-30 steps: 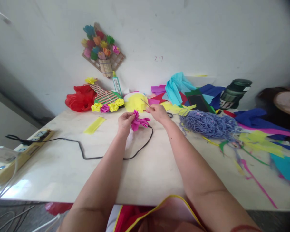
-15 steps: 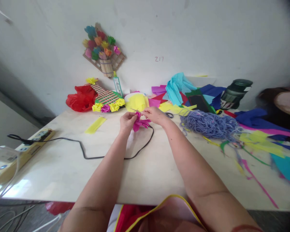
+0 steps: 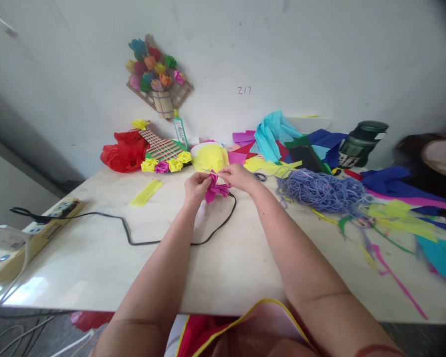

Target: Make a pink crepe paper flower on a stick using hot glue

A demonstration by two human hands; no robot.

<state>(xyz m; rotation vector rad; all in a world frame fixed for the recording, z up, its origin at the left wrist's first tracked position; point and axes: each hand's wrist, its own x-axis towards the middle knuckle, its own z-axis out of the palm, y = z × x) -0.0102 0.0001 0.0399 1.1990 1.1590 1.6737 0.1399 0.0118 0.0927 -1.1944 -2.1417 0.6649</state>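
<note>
Pink paper flower pinched above the far middle of the pale table, gripped from one side by the left hand and from the other by the right hand, fingers of both closed on the folded petals. Just below, a black cable looping away toward a power strip at the left edge. Behind, a yellow paper sheet; well to the right, a heap of lilac string among scattered coloured paper.

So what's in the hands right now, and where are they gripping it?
Both hold the pink paper flower: left hand at its left end, right hand at its top.
</note>
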